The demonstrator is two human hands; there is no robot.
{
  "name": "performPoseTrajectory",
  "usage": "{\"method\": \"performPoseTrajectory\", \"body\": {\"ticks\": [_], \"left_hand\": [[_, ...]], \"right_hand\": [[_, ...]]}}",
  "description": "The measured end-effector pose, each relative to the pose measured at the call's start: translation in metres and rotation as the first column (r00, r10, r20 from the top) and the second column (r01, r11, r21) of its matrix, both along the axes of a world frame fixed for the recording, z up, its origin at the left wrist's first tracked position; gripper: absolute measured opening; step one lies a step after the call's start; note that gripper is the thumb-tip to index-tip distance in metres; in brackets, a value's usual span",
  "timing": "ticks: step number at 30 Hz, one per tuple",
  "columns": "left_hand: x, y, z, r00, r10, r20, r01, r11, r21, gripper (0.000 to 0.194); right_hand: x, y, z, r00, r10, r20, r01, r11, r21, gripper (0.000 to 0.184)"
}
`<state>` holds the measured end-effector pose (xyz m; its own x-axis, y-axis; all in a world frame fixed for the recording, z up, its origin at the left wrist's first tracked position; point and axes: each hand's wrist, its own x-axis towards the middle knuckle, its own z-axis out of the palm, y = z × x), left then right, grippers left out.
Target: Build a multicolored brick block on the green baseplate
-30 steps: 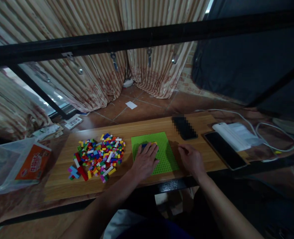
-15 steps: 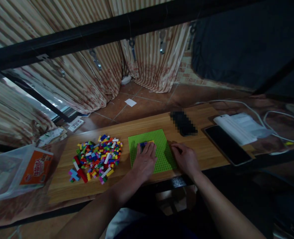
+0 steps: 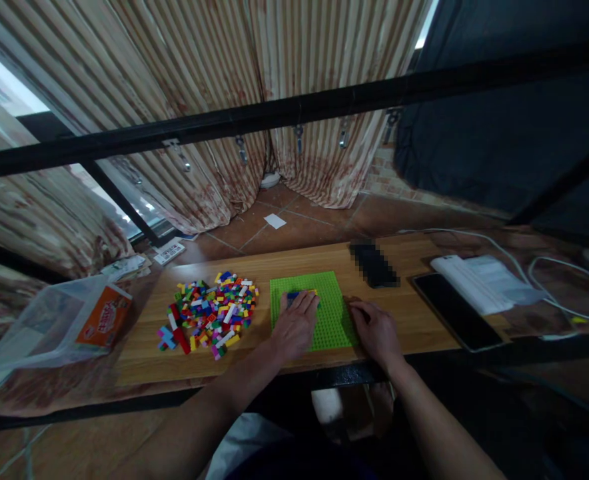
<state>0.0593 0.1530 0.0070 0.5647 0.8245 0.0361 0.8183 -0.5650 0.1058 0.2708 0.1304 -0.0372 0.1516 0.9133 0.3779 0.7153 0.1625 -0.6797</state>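
Observation:
A green studded baseplate (image 3: 330, 293) lies on the wooden board (image 3: 254, 267) in front of me. My left hand (image 3: 294, 325) rests flat on the plate with its fingers stretched out, the fingertips over a few small blue and yellow bricks (image 3: 294, 294) fixed near the plate's middle. My right hand (image 3: 377, 331) lies on the board at the plate's right edge, fingers curled loosely downward, with nothing visible in it. A heap of several loose coloured bricks (image 3: 209, 310) sits left of the plate.
An orange box in a clear bag (image 3: 74, 320) lies at far left. A blurred dark object (image 3: 374, 264), a black phone (image 3: 457, 310) and a white device with cables (image 3: 479, 283) are on the right. A black bar (image 3: 294, 113) crosses the view above.
The camera view has tilted and shifted. Both hands have stayed at the green plate, the left flat on it and the right at its edge.

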Motion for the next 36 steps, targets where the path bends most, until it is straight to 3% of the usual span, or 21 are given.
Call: {"method": "performPoseTrajectory", "body": {"ticks": [5,7,11,16,20,30,36], "left_hand": [[-0.003,0.011,0.019,0.98,0.194,0.043,-0.193,0.981,-0.029,0.054],[0.003,0.012,0.02,0.977,0.21,0.033,-0.208,0.977,-0.054,0.059],[0.02,0.004,0.007,0.984,0.175,0.017,-0.173,0.982,-0.072,0.071],[0.036,-0.008,-0.012,0.976,0.217,0.019,-0.217,0.976,-0.019,0.082],[0.038,-0.011,-0.019,0.976,0.215,0.02,-0.216,0.975,0.045,0.081],[0.039,-0.013,-0.027,0.974,0.202,0.102,-0.213,0.971,0.109,0.079],[0.035,-0.017,-0.019,0.959,0.213,0.188,-0.227,0.972,0.055,0.076]], "right_hand": [[0.0,-0.001,-0.003,1.0,-0.009,0.003,0.009,1.0,0.021,0.031],[0.0,-0.001,-0.003,1.0,-0.015,0.007,0.014,1.0,0.022,0.032],[0.001,-0.002,-0.002,1.0,-0.022,0.017,0.022,1.0,0.015,0.034],[0.002,-0.005,-0.006,1.0,-0.021,0.022,0.02,0.999,0.032,0.036],[0.006,-0.005,-0.011,0.996,-0.02,0.082,0.018,1.0,0.022,0.041],[0.017,-0.005,-0.022,0.964,-0.027,0.263,0.025,1.0,0.009,0.056],[0.025,-0.002,-0.031,0.956,-0.057,0.289,0.071,0.997,-0.039,0.056]]}}
